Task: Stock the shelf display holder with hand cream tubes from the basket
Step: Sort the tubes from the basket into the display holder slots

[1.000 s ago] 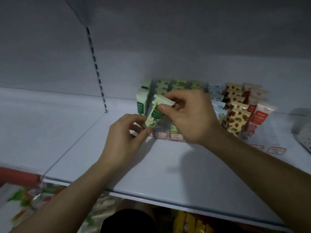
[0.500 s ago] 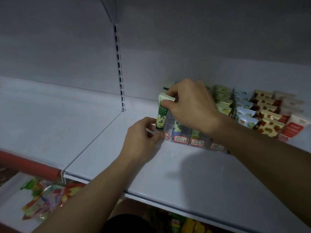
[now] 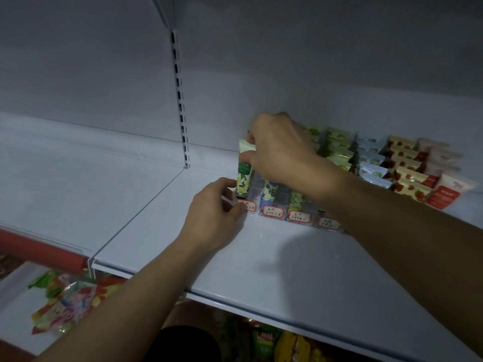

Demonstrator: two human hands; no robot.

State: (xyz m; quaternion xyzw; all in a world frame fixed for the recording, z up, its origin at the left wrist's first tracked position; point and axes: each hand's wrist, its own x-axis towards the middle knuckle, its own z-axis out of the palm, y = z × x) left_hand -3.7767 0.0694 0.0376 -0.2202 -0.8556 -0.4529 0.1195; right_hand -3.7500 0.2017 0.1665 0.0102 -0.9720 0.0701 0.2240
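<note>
A person's right hand (image 3: 281, 152) pinches the top of a green hand cream tube (image 3: 244, 171), upright at the left end of the clear display holder (image 3: 274, 205). The left hand (image 3: 213, 212), fingers curled, touches the holder's front left corner. Bare white shelf (image 3: 130, 194) stretches leftward from the holder.

The display holder (image 3: 300, 216) stood on the shelf (image 3: 261, 257), near the back wall. One hand cream tube (image 3: 243, 176) stood upright in its leftmost compartment. The right hand (image 3: 282, 152) was at the tube's top; the left hand (image 3: 214, 212) lay at the holder's front-left corner. Stocked tubes (image 3: 379, 163) filled the rows to the right.
</note>
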